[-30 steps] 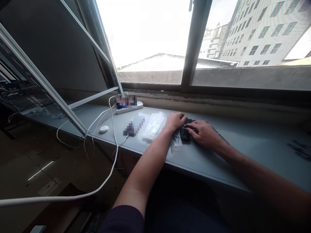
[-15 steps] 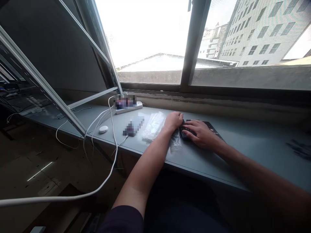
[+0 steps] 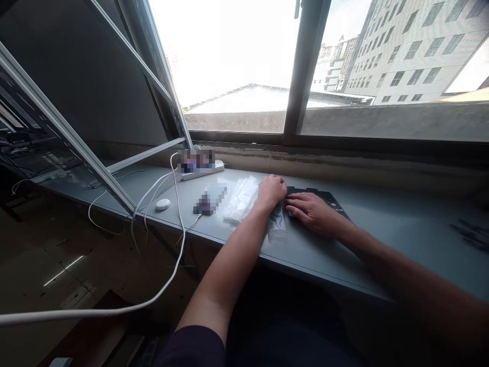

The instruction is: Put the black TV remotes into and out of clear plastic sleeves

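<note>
Keyboard black, flat, likely light and rigid; best gripped at ends. Left hand clenched on near end; right hand flat on keys, grasping nothing. Crinkly plastic bag alongside, slippery.

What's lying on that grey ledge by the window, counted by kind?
Black keyboard: 1, under the right hand
Clear plastic bags: 2, one flat, one crumpled by the left hand
White power strip: 1
White round device: 1
Blurred dark item: 1
Total: 6
</note>
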`<state>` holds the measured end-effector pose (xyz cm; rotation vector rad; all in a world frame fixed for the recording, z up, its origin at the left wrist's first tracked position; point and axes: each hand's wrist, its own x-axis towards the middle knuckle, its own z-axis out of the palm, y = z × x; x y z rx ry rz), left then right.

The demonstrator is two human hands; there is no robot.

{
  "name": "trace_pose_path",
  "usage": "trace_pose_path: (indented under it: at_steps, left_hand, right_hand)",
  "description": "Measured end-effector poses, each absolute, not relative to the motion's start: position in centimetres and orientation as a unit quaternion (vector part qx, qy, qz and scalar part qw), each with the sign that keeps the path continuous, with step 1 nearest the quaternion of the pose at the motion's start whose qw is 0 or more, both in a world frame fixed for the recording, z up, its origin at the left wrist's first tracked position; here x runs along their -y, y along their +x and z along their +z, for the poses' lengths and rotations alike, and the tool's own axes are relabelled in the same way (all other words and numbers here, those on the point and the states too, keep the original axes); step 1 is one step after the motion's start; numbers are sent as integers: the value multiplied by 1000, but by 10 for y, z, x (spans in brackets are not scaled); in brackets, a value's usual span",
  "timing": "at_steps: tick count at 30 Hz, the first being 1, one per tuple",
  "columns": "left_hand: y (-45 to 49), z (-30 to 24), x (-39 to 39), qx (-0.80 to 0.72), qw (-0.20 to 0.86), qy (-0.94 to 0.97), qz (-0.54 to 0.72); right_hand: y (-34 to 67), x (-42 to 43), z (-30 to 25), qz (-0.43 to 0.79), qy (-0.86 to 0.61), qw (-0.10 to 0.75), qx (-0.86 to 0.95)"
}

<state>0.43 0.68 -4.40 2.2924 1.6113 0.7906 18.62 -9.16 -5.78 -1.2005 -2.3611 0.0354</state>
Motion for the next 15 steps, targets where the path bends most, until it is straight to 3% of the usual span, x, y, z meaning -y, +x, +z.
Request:
trace_pose_path:
  at_steps: [15]
  left_hand:
    - [1,-48,-4,-565,117,790,207]
  right_hand:
    - [182,100,-48,-6,-456,259,851]
